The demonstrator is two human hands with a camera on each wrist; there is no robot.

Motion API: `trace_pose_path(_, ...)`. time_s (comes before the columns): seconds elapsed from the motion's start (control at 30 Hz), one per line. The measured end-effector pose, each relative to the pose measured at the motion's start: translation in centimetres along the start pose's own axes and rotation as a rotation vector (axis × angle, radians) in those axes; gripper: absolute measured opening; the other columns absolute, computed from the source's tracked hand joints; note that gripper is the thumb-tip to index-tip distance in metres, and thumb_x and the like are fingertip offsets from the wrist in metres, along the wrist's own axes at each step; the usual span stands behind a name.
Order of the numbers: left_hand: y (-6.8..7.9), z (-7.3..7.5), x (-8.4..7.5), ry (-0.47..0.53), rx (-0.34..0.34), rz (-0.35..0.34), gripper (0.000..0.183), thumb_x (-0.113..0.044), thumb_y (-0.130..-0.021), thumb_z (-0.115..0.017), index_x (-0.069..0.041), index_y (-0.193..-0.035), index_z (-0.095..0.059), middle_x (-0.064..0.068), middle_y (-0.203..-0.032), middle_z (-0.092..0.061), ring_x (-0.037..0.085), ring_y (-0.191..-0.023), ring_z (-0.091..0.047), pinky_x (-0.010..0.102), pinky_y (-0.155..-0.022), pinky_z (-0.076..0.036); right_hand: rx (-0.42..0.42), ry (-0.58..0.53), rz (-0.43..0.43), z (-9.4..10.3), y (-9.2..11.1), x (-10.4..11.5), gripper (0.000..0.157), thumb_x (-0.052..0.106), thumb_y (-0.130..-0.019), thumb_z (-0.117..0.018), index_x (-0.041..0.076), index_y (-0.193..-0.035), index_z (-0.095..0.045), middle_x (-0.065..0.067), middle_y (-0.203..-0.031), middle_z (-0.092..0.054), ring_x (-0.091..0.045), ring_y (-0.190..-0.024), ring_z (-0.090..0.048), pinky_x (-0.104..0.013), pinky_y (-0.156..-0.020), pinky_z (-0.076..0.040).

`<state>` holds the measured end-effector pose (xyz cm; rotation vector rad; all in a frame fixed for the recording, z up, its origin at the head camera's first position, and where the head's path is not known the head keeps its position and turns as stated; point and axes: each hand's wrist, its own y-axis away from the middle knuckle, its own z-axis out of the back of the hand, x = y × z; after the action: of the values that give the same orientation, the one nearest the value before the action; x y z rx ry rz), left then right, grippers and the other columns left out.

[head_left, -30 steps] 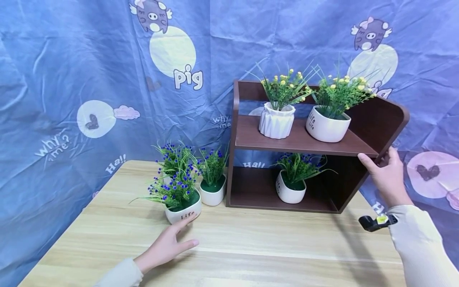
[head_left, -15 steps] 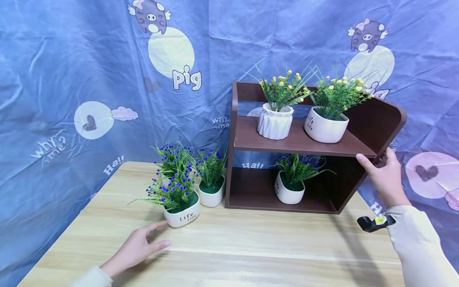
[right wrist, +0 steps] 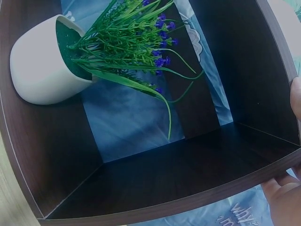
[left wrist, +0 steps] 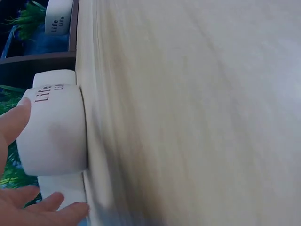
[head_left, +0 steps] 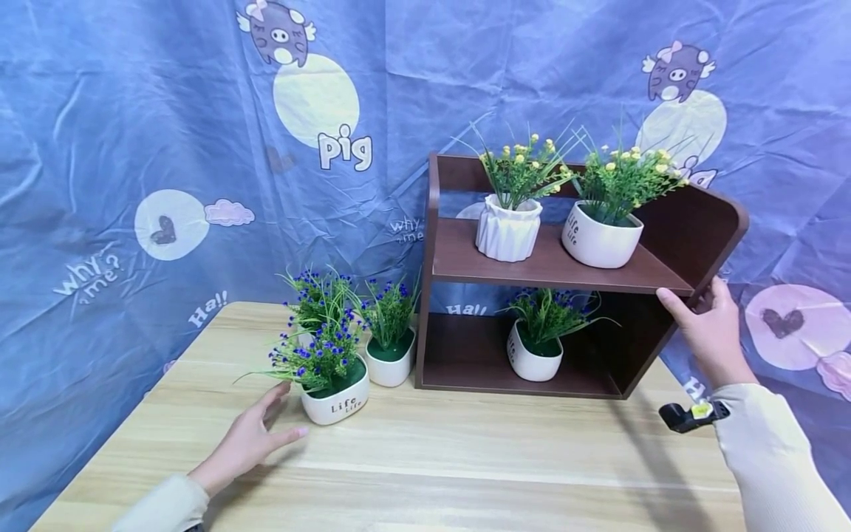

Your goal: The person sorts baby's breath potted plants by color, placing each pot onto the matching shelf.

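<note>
The left hand (head_left: 247,443) reaches low over a pale wood-grain table (head_left: 432,473), its thumb and fingers spread apart and clasping nothing. Just to the right of it stands the front pot (head_left: 335,404), upright on the table, white with "Life" printed twice; whether the fingers touch it cannot be told. It holds a green base and a leafy plant (head_left: 326,355) with small blue flowers. Out to the right of the person, the right hand (head_left: 714,336) grasps the side of a dark brown shelf unit (head_left: 459,251), thumb at the front edge, fingers round behind the panel.

Farther from the left hand, toward the shelf unit, is the side pot (head_left: 392,367), white, with a green base and blue flowers. Beyond the front pot is a 3rd blue-flowered plant (head_left: 309,288), its container mostly hidden.

Left of the right hand, the lower compartment holds 1 white lettered pot (head_left: 535,362), upright, with blue flowers. On the upper board stand 2 more white containers, each with yellow flowers: a ribbed pot (head_left: 508,233) and, nearer the right hand, a lettered oval pot (head_left: 601,240). Behind everything hangs a blue printed cloth (head_left: 199,111).
</note>
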<state>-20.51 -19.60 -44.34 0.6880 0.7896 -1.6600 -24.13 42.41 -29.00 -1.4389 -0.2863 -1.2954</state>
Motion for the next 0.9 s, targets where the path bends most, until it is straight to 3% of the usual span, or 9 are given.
trace_pose_path(0.23,-1.6,-1.1,-0.2,0.235,0.047,0.125,0.097,-0.021,-0.069,-0.074,0.012,-0.136,-0.011,0.032,-0.139,-0.018,0.041,-0.127,-0.023,0.042,-0.102,-0.025,-0.005,0.002,-0.011,-0.1,0.0,0.0,0.052,0.007,-0.08,-0.063,0.012,-0.127,-0.04,0.008,-0.107,-0.051,-0.001,-0.097,-0.049,-0.003,-0.073,-0.039)
trace_pose_path(0.47,-2.5,-1.8,0.1,0.345,0.045,0.125,0.092,-0.016,-0.07,-0.074,0.009,-0.136,-0.014,0.032,-0.138,-0.019,0.041,-0.127,-0.022,0.042,-0.103,-0.023,-0.003,0.005,-0.015,-0.2,0.1,0.0,0.051,0.008,-0.081,-0.063,0.013,-0.126,-0.041,0.009,-0.106,-0.051,-0.001,-0.097,-0.049,-0.003,-0.073,-0.038)
trace_pose_path(0.9,-3.5,-2.5,0.8,0.344,0.046,0.103,0.089,-0.016,-0.068,-0.076,0.006,-0.136,-0.021,0.029,-0.138,-0.024,0.04,-0.125,-0.028,0.04,-0.1,-0.029,-0.01,0.023,-0.017,0.0,0.0,0.0,0.049,0.007,-0.08,-0.064,0.013,-0.124,-0.042,0.01,-0.103,-0.052,0.0,-0.093,-0.05,-0.003,-0.071,-0.039)
